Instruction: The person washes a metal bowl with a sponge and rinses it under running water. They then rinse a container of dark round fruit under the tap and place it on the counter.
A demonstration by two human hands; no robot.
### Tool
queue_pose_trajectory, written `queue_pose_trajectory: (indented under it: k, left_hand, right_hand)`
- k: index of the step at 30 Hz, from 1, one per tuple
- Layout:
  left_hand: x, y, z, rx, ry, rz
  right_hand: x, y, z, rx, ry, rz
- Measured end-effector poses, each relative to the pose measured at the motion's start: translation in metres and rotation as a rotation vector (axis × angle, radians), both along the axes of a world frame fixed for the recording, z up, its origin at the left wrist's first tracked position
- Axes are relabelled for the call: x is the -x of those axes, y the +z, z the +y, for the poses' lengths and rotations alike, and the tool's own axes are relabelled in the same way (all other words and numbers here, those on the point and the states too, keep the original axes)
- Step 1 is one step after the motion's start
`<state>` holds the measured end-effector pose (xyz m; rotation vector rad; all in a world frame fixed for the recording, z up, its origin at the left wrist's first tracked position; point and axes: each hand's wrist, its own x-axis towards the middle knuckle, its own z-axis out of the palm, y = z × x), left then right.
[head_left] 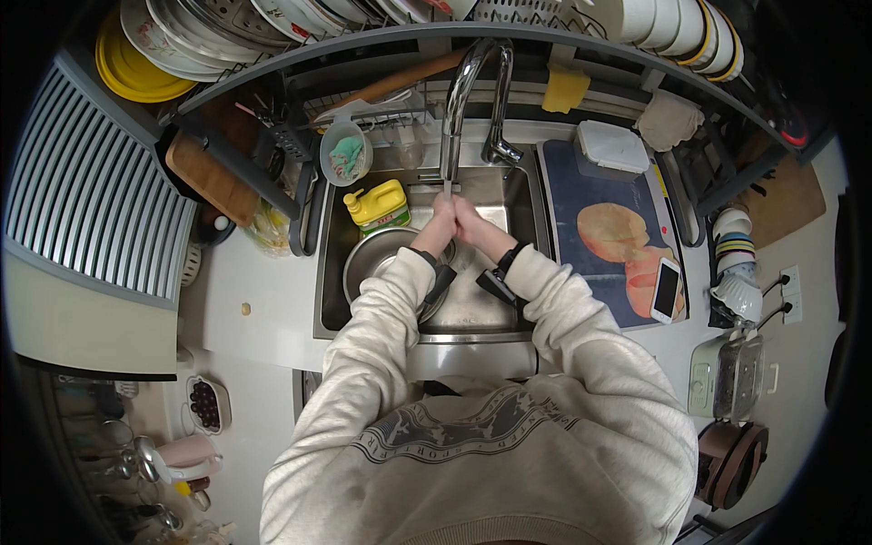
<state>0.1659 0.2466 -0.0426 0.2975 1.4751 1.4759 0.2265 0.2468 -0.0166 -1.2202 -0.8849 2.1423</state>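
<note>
My left hand (443, 216) and my right hand (467, 216) are together under the chrome faucet (452, 129), where a stream of water meets them. They touch each other over the stainless steel sink (477, 310); whether anything lies between them cannot be seen. Below and left of them, a metal bowl (364, 262) rests in the sink, partly behind my left forearm. A yellow pump bottle (381, 204) stands at the sink's upper left. Each wrist carries a black band with a dark device.
On the right, a dark patterned mat (579, 184) holds a lidded white container (613, 146) and a white phone (665, 291). A pale strainer cup (346, 153) with a green cloth hangs at the sink's upper left. A dish rack rail (409, 33) with plates and bowls spans above.
</note>
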Motion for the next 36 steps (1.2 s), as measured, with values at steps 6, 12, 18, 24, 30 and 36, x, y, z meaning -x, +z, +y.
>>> queue_pose_trajectory:
  k: [6, 12, 18, 24, 30, 36]
  left_hand:
    - [0.013, 0.001, -0.003, -0.109, -0.058, -0.302]
    - [0.005, 0.003, -0.002, -0.054, -0.005, -0.298]
    - [0.026, -0.015, 0.010, -0.297, 0.002, -0.469]
    - [0.038, -0.032, 0.002, -0.162, 0.084, -0.416]
    - [0.028, -0.016, 0.005, 0.031, 0.046, -0.175]
    - [0.004, 0.011, 0.004, -0.007, 0.130, -0.203]
  right_hand:
    - [0.020, 0.023, -0.006, -0.034, 0.012, -0.018]
    - [0.026, -0.037, 0.001, -0.006, 0.002, 0.119]
    - [0.034, -0.060, 0.037, -0.075, 0.050, 0.126]
    - [0.047, -0.034, 0.014, -0.108, 0.038, -0.126]
    - [0.025, -0.021, 0.016, -0.360, 0.020, -0.366]
    - [0.002, -0.003, 0.012, -0.139, 0.005, 0.059]
